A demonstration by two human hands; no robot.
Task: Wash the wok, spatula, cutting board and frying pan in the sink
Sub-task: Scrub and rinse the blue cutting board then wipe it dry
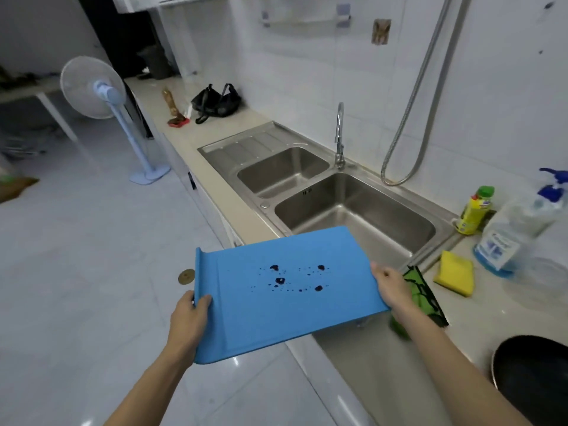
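The person holds the blue cutting board [285, 290] flat, so the dark drops stay on top. The left hand [189, 315] pinches the near corner by the raised lip; the right hand [392, 287] grips the far side edge. Just past both grips sits the big sink bowl [384, 210], open with room inside. The yellow sponge [455, 273] lies beyond the right grip.

Left hand [192, 315] and right hand [392, 285] grip stained blue cutting board [276, 302] level, near sink [353, 216]
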